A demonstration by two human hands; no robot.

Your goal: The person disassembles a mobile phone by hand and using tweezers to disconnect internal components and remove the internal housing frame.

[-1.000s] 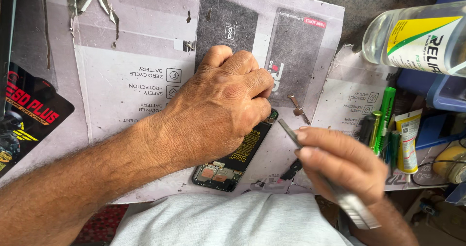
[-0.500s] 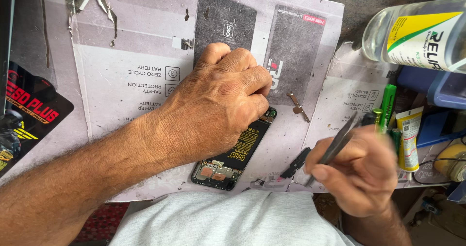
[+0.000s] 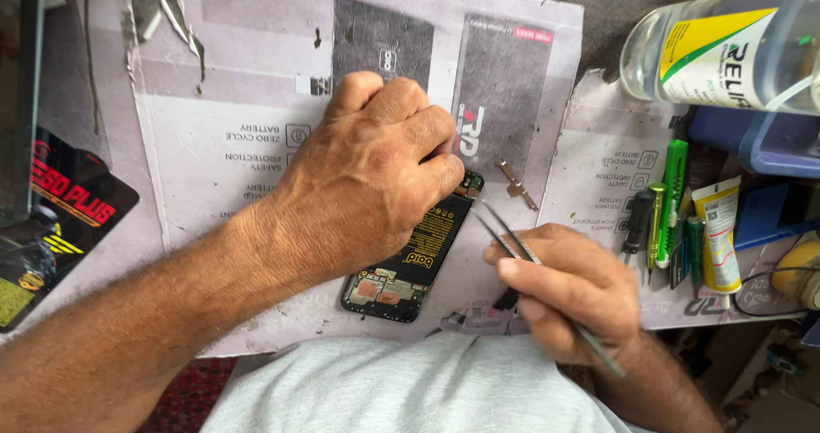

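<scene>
Left hand [image 3: 376, 172] is clamped in a fist over the opened phone [image 3: 410, 258] mid-frame, right hand [image 3: 568, 292] pinching tweezers [image 3: 512, 241] just beside its battery, so one slip could probably poke the cell or scratch the board.

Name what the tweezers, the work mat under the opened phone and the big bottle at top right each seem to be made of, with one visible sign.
Tweezers in the right hand: likely steel, thin grey shiny prongs.
Work mat: seemingly cardboard, matte, printed, with torn, peeling edges.
Bottle: probably clear plastic, see-through with a glossy label.
</scene>
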